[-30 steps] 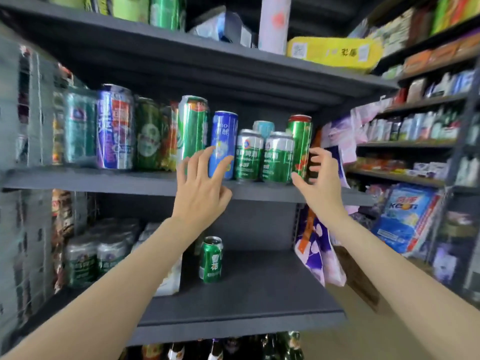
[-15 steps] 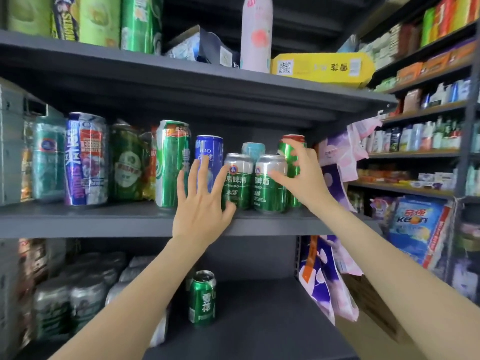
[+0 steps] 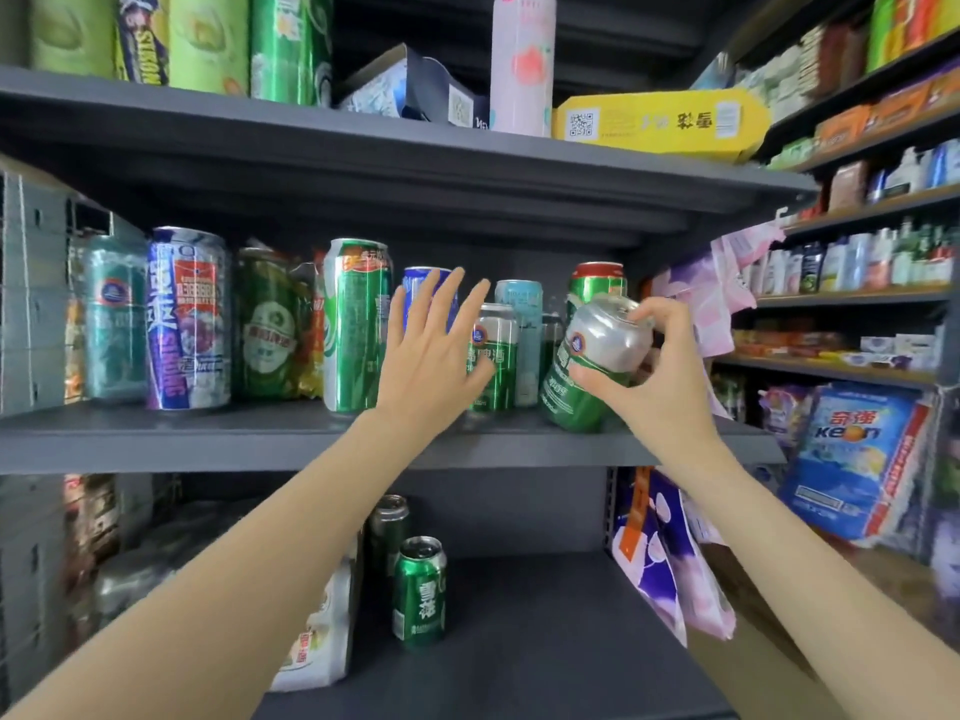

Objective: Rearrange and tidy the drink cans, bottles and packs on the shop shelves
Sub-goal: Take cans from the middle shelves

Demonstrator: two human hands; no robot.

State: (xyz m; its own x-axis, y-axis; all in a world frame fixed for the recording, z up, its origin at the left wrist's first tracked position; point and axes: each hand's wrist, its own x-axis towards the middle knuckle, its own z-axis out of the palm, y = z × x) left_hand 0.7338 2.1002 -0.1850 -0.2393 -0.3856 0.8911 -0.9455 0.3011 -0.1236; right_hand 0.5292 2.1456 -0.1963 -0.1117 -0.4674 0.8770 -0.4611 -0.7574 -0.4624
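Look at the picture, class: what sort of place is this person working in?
Most likely a small shop: beer cans lined on a grey metal shelf, hanging snack packets, and toiletry bottles on the neighbouring shelves.

A short green beer can [image 3: 592, 366] with a silver top was held tilted at the right of the middle shelf [image 3: 208, 439]. A matching can [image 3: 493, 356] stood upright just left of it, beside a taller green can [image 3: 356, 324] and a blue can [image 3: 423, 288].
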